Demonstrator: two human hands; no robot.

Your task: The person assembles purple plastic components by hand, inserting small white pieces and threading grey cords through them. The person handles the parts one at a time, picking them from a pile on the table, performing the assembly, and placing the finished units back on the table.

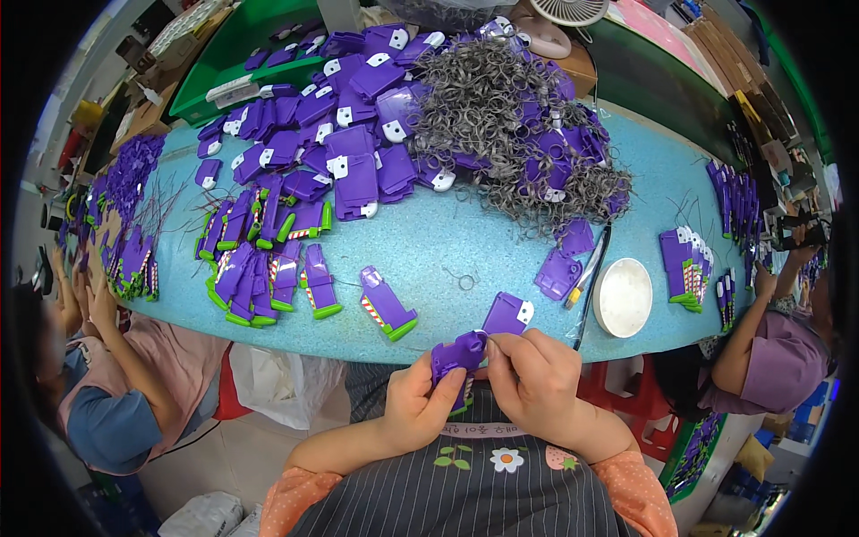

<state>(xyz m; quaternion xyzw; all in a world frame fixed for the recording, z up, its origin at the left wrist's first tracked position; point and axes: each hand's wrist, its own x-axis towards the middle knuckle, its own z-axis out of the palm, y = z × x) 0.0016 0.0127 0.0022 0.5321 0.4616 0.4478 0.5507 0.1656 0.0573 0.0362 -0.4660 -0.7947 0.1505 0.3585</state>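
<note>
Head view. The left hand [416, 396] is closed around a purple part [455, 354], thumb across its face, held up off the bench at the near edge. The right hand [543, 371] meets it from the other side, thumb and forefinger in a narrow pinch at the part's upper right end; what lies between those fingertips I cannot tell. A green and striped bit shows below the left fingers; whether it joins the part I cannot tell.

Just beyond the hands, a purple shell [503, 311] with a white corner lies on the blue table [429, 234]. Farther out, a looped wire [465, 281]. Left of the hands, a lone green-ended piece [388, 305]; past it, a cluster [248, 264] of similar pieces. Ahead, well apart from the hands, a heap of purple shells [358, 170] beside a mound of grey wires [474, 107]. Right of the hands, a white bowl [623, 298], and near it a yellow-ended tool [574, 295]; farther right, a stack [686, 267] of green-ended pieces. Co-workers sit either side, one in a pink apron [192, 367], one in a purple top [771, 365].
</note>
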